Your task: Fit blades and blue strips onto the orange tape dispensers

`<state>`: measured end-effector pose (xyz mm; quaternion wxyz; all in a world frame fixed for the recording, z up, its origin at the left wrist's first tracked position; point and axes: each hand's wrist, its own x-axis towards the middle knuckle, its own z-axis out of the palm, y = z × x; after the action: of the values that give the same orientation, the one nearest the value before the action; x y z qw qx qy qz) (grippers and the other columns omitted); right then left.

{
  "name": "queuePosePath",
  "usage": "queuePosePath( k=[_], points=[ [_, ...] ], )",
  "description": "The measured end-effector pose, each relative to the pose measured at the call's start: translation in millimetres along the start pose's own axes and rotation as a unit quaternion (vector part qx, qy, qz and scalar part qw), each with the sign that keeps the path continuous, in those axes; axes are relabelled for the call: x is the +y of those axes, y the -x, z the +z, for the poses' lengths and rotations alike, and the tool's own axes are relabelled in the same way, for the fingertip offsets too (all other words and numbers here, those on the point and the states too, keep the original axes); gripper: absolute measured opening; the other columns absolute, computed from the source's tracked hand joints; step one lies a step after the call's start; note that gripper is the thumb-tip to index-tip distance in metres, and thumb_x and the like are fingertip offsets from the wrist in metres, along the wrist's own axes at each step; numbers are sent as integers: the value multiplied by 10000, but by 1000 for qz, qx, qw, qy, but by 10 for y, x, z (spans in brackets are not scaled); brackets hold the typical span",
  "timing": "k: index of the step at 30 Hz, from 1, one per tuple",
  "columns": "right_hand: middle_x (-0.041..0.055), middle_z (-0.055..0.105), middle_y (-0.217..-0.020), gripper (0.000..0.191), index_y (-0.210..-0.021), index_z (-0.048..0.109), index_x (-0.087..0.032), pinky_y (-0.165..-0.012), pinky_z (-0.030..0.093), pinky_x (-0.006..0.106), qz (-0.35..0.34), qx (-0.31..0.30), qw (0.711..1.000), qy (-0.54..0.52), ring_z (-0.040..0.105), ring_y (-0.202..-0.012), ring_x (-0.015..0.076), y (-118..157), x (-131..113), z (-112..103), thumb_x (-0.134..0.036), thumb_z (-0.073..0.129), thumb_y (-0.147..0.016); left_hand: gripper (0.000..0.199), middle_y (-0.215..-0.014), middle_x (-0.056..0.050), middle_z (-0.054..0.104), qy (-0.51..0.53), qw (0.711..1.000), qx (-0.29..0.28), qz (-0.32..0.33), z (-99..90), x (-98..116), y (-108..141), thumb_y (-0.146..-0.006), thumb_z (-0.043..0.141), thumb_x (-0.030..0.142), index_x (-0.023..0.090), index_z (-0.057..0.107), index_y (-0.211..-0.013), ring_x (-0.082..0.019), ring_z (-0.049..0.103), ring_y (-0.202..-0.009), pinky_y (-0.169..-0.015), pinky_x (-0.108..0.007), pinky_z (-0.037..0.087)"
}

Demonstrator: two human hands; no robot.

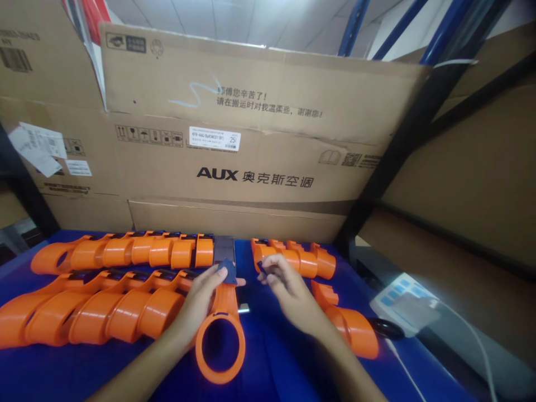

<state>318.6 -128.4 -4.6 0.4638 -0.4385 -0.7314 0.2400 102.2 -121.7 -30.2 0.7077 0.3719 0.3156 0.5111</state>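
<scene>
My left hand (pixel 203 293) is closed on an orange plastic part (pixel 226 301), whose large open ring hangs toward me. Its thumb presses a dark blue, cloth-like piece (pixel 227 271) against the part's upper end. To the right, my right hand (pixel 287 287) pinches a small dark piece (pixel 262 267) between thumb and fingertips; its kind is too small to make out. The two hands are apart. Just beyond the left hand lies a dark flat block (pixel 225 248). A shiny metallic edge (pixel 243 307) shows beside the orange part.
Two rows of similar orange parts (pixel 121 251) line the blue tabletop (pixel 268 363) on the left. More orange parts (pixel 307 263) sit at the right. A large cardboard box (pixel 251 195) walls off the back. A white-and-blue device (pixel 402 301) with a cable lies far right, near a black rounded object (pixel 387 328).
</scene>
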Motion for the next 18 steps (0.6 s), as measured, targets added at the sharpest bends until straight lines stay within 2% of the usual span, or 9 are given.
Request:
queuePosePath(
  k=[2,4,6,8,10,13,16,18],
  points=[
    [46,652,-959,202,-1129,509,-241,-794,566,403,46,3,994,-95,683,-813,211,5,-10,54,-364,368,-1053,614,-953,-115,812,10,1000,1,1,17,-6,0,-787,794,515,144,666,-1258,-209,732,-704,-596,-263,539],
    [21,665,-871,280,-1223,466,-266,-660,589,383,97,-15,980,-175,690,-661,202,10,-21,110,-458,341,-1064,615,-966,-111,810,30,1000,0,4,32,-18,2,-774,811,499,157,656,-1261,-252,758,-779,-665,-308,571],
    [-20,648,-743,349,-1316,398,-298,-516,566,350,136,-36,962,-234,664,-527,202,13,-34,155,-512,411,-1041,589,-998,-112,805,46,999,-2,6,39,-27,10,-784,809,483,174,648,-1259,-288,769,-858,-737,-360,593],
    [-52,616,-655,417,-1343,365,-313,-455,539,328,159,-51,949,-267,651,-475,208,13,-46,183,-510,512,-1006,538,-1055,-121,796,41,999,-9,11,40,-28,25,-808,799,451,183,649,-1250,-301,766,-920,-771,-381,600],
    [-65,593,-634,420,-1298,397,-305,-441,516,303,166,-49,946,-275,641,-467,199,7,-48,197,-494,586,-975,481,-1108,-135,781,27,999,-24,20,37,-22,44,-823,793,410,178,662,-1222,-300,757,-963,-774,-374,604],
    [-69,554,-671,324,-1119,489,-277,-450,448,246,138,7,960,-245,556,-476,135,-17,-20,215,-485,658,-936,416,-1120,-147,771,34,997,-69,5,35,-15,76,-833,781,369,169,678,-1183,-295,755,-952,-727,-353,605],
    [-53,530,-723,278,-945,540,-245,-538,442,235,91,54,977,-187,496,-570,118,-52,27,250,-498,655,-939,357,-1074,-138,778,64,990,-119,-35,39,-19,104,-851,754,346,177,688,-1158,-270,761,-866,-644,-309,587],
    [-27,563,-753,308,-887,576,-229,-630,480,261,78,50,985,-149,536,-659,146,-62,42,273,-525,602,-966,320,-1062,-131,779,78,986,-140,-44,39,-25,117,-869,731,330,182,693,-1149,-250,758,-849,-643,-293,580]
  ],
)
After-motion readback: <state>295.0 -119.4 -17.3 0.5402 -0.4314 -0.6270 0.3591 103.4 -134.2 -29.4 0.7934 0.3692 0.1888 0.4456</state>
